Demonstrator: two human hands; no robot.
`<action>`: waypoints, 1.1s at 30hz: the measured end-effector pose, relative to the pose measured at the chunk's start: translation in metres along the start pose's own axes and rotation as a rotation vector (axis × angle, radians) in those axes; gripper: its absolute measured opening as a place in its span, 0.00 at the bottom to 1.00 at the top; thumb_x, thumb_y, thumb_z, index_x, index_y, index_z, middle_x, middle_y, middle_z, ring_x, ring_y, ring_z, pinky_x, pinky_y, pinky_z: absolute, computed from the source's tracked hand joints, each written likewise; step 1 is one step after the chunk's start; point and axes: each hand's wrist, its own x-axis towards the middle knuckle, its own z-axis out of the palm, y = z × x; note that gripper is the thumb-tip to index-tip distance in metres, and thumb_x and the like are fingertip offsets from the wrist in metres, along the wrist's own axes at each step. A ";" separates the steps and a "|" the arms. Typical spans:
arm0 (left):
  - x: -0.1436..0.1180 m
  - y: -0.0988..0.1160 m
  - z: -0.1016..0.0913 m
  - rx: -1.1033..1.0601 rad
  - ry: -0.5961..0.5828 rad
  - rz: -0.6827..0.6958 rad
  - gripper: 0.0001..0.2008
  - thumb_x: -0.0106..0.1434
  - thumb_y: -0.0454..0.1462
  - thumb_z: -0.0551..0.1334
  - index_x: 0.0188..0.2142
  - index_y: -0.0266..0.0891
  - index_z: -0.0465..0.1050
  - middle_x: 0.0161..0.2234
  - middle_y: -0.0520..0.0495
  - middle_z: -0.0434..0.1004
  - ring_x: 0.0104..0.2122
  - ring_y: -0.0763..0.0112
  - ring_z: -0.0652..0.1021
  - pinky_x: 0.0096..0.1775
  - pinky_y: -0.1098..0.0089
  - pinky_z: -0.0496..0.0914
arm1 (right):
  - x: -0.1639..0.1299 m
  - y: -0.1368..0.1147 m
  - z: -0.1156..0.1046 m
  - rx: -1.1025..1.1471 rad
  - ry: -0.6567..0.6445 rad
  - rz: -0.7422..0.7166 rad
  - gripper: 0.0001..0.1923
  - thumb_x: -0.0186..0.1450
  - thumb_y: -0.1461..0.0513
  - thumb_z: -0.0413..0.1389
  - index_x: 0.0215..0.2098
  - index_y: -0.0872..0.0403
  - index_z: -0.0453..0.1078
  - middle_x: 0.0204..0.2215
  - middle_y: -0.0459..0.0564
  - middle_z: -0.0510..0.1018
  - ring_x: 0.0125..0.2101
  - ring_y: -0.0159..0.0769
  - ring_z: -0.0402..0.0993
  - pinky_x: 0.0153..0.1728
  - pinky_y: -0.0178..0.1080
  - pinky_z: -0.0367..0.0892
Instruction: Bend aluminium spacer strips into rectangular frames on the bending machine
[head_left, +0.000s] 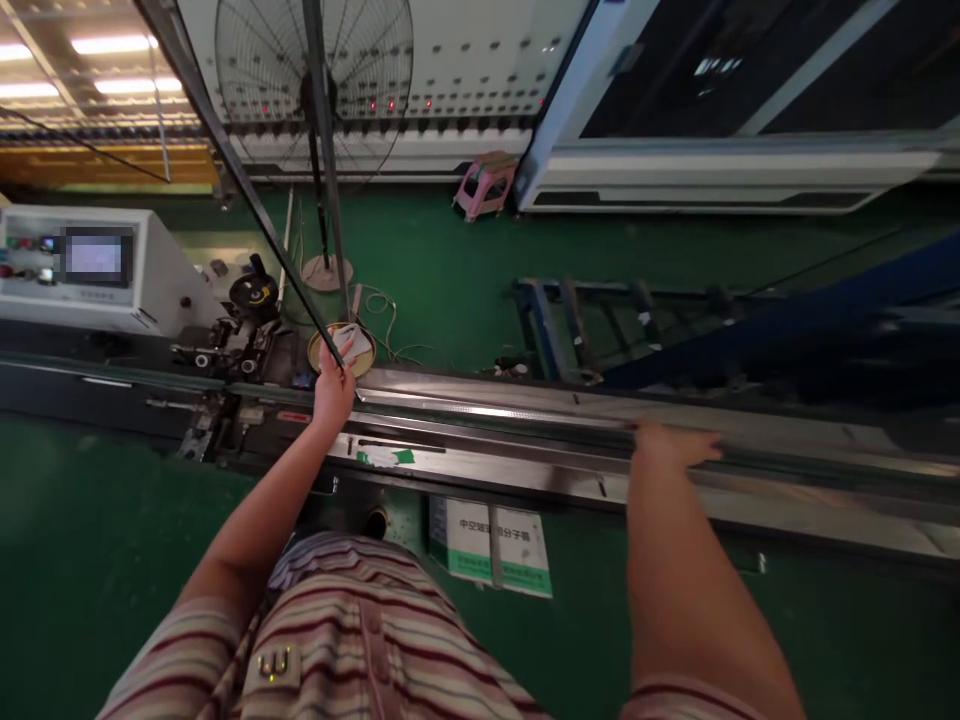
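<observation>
My left hand is closed around the lower end of a long, thin dark metal strip, which slants up and out of view at the top left. Just behind that hand, a round yellowish tray holds a white cloth or paper. Over the long metal rail bed, my right hand rests at a bright perforated metal strip. Its visible fingers stretch to the right and are slightly blurred; the thumb side is hard to make out.
A control box with a screen and a clamp mechanism stand at the left. Beyond the bed are a standing fan, pink stool and blue metal frame. A labelled carton sits below the near edge.
</observation>
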 end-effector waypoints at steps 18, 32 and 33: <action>0.039 -0.064 -0.224 0.250 0.066 -0.012 0.33 0.68 0.33 0.52 0.69 0.44 0.40 0.59 0.36 0.71 0.49 0.64 0.80 0.52 0.61 0.74 | -0.217 -0.081 0.100 -0.164 -0.081 -0.233 0.33 0.68 0.50 0.45 0.59 0.66 0.68 0.62 0.74 0.62 0.65 0.61 0.51 0.60 0.61 0.55; 0.094 -0.125 -0.459 0.436 0.158 0.009 0.34 0.67 0.32 0.53 0.69 0.40 0.39 0.58 0.34 0.73 0.48 0.64 0.81 0.47 0.66 0.75 | -0.401 -0.215 0.124 -0.306 -0.127 -0.517 0.32 0.71 0.49 0.42 0.51 0.67 0.73 0.49 0.74 0.74 0.53 0.59 0.68 0.55 0.61 0.58; 0.097 -0.127 -0.475 0.459 0.166 0.005 0.34 0.67 0.33 0.53 0.69 0.38 0.39 0.57 0.33 0.73 0.48 0.63 0.81 0.48 0.66 0.75 | -0.413 -0.222 0.123 -0.295 -0.140 -0.536 0.32 0.72 0.49 0.42 0.52 0.67 0.72 0.50 0.74 0.74 0.54 0.58 0.68 0.56 0.61 0.57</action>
